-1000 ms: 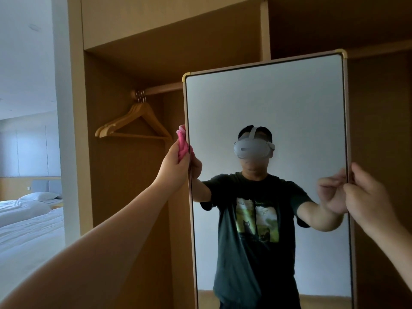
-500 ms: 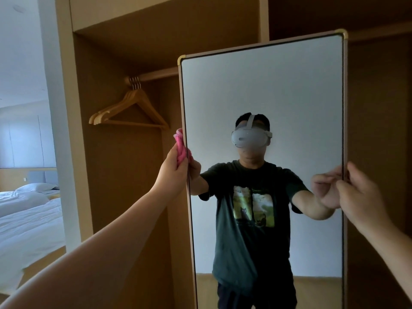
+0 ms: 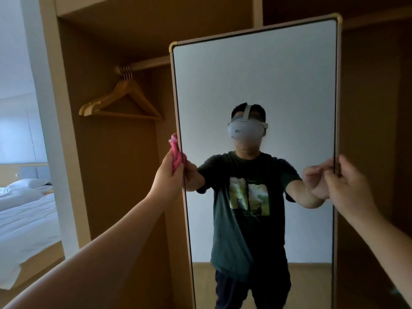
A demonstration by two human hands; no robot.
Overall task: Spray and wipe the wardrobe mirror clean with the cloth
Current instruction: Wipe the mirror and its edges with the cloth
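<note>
A tall wardrobe mirror [image 3: 256, 81] in a thin gold frame stands in front of me and reflects a person in a dark T-shirt with a headset. My left hand [image 3: 168, 176] presses a pink cloth [image 3: 176, 152] against the mirror's left edge at mid height. My right hand [image 3: 347, 186] grips the right edge of the frame at about the same height, fingers curled around it. No spray bottle is in view.
Behind the mirror is an open wooden wardrobe [image 3: 107, 175] with a rail and several wooden hangers [image 3: 122, 101] at upper left. A doorway on the far left opens onto a bed [image 3: 24, 210] with white linen.
My left hand with the pink cloth has slid down the mirror's left edge a little. The right hand stays on the right edge. The view has shifted slightly.
</note>
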